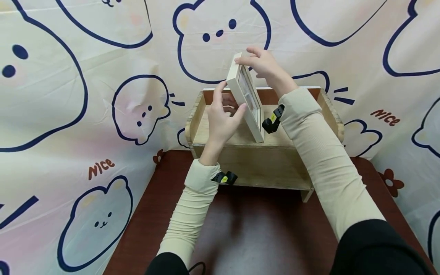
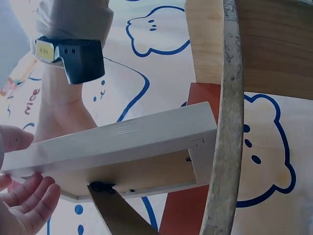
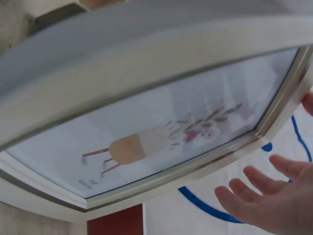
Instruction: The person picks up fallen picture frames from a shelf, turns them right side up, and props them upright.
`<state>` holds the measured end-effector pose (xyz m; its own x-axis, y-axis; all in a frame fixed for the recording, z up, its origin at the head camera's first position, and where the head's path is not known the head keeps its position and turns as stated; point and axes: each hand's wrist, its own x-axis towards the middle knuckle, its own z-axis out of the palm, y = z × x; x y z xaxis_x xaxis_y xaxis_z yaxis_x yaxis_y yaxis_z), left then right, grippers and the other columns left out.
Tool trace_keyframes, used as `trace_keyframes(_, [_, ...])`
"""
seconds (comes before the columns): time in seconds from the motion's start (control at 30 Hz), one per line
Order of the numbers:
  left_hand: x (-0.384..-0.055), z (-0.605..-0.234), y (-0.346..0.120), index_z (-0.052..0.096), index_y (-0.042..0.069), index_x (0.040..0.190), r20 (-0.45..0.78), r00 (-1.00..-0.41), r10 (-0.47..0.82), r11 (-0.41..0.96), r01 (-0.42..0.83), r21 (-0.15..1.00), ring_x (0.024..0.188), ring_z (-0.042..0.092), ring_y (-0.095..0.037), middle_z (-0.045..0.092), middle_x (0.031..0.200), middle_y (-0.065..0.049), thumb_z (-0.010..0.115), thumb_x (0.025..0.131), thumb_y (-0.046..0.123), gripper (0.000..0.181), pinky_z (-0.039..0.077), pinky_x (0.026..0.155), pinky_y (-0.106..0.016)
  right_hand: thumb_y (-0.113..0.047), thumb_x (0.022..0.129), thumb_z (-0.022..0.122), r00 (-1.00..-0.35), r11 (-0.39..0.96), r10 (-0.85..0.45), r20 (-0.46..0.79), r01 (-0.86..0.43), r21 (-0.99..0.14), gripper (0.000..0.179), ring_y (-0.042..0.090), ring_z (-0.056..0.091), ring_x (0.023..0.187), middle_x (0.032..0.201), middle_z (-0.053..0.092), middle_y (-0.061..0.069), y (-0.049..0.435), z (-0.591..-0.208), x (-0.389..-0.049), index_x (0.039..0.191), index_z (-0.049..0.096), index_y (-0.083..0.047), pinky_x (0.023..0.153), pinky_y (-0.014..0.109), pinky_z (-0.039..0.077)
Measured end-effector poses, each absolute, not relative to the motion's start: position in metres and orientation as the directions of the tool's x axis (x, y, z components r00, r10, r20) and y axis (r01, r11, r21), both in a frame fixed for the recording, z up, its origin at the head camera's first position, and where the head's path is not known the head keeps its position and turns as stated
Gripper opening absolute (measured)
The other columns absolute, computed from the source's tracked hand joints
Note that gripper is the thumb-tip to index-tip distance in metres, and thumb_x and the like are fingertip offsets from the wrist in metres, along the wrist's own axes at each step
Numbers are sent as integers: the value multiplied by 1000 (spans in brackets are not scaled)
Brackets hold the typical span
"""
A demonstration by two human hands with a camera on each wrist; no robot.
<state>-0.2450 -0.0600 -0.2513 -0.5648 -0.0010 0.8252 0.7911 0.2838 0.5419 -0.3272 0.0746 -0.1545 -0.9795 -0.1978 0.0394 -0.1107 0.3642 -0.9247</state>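
A white wooden picture frame (image 1: 245,95) stands tilted on the wooden shelf unit (image 1: 213,133). Behind its glass is a drawing (image 3: 142,147) of a vase with leaves and flowers, seen in the right wrist view. The left wrist view shows its brown back and a fold-out stand leg (image 2: 122,215). My left hand (image 1: 222,118) is at the back edge, thumb and index finger touching it, the other fingers loosely bent. Near the top corner, my right hand (image 1: 266,68) has its thumb against the frame; its other fingers stretch out, apart from it.
The shelf unit has raised side panels (image 1: 331,114) and a reddish-brown strip (image 1: 271,97) at the back. It stands on a dark brown table (image 1: 261,229). A cloth with bear drawings (image 1: 144,110) hangs behind. A black cable (image 1: 197,264) lies at the front edge.
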Motion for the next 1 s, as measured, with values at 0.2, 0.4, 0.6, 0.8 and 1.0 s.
trace_keyframes(0.2, [-245, -251, -57, 39, -3, 127, 814, -581, -29, 300, 771, 561, 67, 60, -19, 59, 81, -15, 67, 76, 2, 59, 52, 58, -32, -44, 87, 52, -961, 334, -275, 1, -97, -938, 59, 18, 30, 128, 142, 33, -3, 76, -161, -334, 140, 37, -21, 105, 45, 21])
trace_keyframes(0.4, [-245, -252, -54, 40, -3, 126, 813, -580, -55, 313, 763, 566, 66, 60, -19, 58, 80, -15, 66, 75, 1, 58, 52, 58, -32, -44, 88, 51, -962, 311, -274, 10, -99, -945, 52, 21, 38, 120, 131, 43, 1, 76, -165, -335, 132, 47, -18, 103, 46, 23])
trace_keyframes(0.6, [-245, -251, -51, 41, -2, 126, 818, -571, -74, 334, 758, 560, 66, 59, -19, 58, 79, -13, 65, 75, 2, 57, 51, 58, -31, -43, 88, 50, -965, 308, -261, 38, -120, -944, 48, 21, 40, 118, 125, 46, 1, 76, -166, -332, 128, 50, -17, 102, 49, 24])
trace_keyframes(0.8, [-245, -250, -49, 43, -2, 124, 820, -567, -83, 346, 755, 557, 67, 58, -24, 58, 80, -14, 61, 75, 2, 52, 51, 59, -33, -43, 88, 50, -973, 306, -228, 40, -110, -945, 48, 19, 39, 116, 126, 44, 0, 78, -166, -331, 129, 49, -18, 101, 47, 26])
trace_keyframes(1.0, [-246, -251, -50, 43, -4, 123, 820, -567, -78, 352, 753, 555, 68, 58, -24, 58, 81, -14, 59, 75, 2, 51, 51, 59, -32, -43, 88, 51, -978, 307, -204, 39, -102, -946, 50, 19, 39, 117, 130, 43, 0, 79, -167, -330, 132, 47, -19, 100, 45, 28])
